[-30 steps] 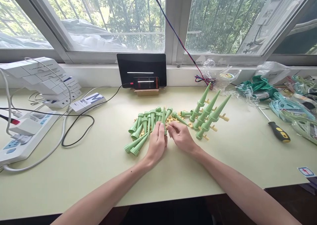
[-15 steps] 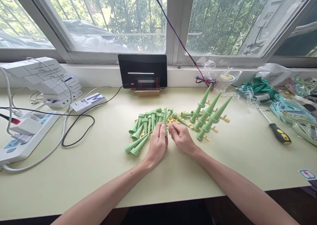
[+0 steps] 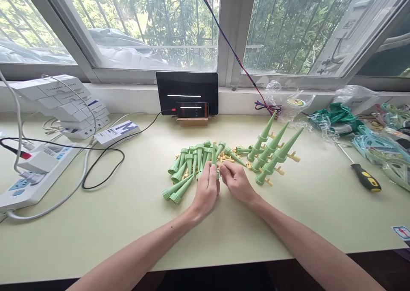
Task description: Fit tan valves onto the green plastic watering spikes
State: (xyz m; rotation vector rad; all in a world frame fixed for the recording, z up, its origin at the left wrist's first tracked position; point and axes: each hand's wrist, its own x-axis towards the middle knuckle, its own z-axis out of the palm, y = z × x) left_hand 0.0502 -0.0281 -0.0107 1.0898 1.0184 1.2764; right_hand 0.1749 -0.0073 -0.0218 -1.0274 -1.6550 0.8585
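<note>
My left hand [image 3: 206, 186] is closed round a green plastic watering spike [image 3: 214, 154], whose tip points up and away. Close beside it, my right hand [image 3: 235, 180] is closed in a pinch at the spike's side; a bit of yellow shows near its fingertips, mostly hidden. Loose green spikes [image 3: 181, 167] lie in a pile left of and behind my hands. Several small yellow valves [image 3: 223, 156] lie among them. On the right, green spikes with yellow valves fitted stand stacked into one another in slanting columns [image 3: 269, 148].
A tablet [image 3: 187, 86] leans at the window with a phone [image 3: 192, 110] before it. White boxes [image 3: 70, 107], a power strip [image 3: 41, 175] and cables are on the left. A screwdriver [image 3: 365, 177] and plastic-wrapped items [image 3: 336, 118] lie on the right.
The whole view has shifted slightly. Both hands keep the same hold on the spike, with little visible movement.
</note>
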